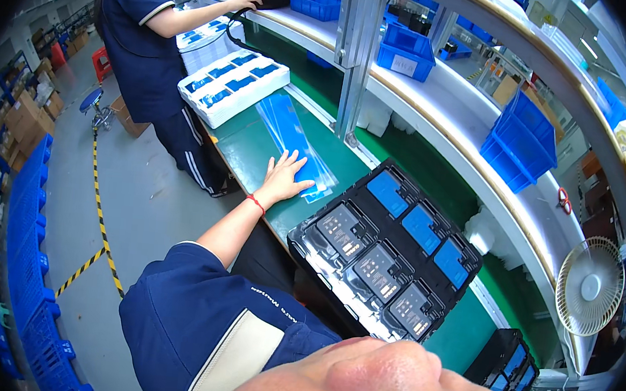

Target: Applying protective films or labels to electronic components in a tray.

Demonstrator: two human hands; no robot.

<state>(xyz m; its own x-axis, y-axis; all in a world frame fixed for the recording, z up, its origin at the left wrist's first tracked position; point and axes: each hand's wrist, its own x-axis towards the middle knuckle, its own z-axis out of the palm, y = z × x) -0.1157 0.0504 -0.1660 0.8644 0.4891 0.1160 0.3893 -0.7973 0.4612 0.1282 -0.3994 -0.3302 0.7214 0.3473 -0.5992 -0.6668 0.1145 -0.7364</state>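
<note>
My left hand [284, 180] reaches out over the green bench with its fingers spread, the fingertips at the near end of some long blue plastic film strips [283, 127]. The strips lie fanned over one another, with see-through edges. To the right of the hand sits a black moulded tray [345, 291] with pockets in two rows. Its far row holds flat blue-faced pieces [422, 228]; the near row holds black pieces with printed labels [377, 270], which look like battery packs. My right hand is out of view.
A white foam tray [220, 111] with blue-faced pieces stands beyond the strips, near a co-worker [144, 39]. A second black tray [496, 360] lies at the lower right. Blue bins [522, 143], red-handled scissors [564, 201] and a fan [589, 287] line the shelf behind a metal post [355, 58].
</note>
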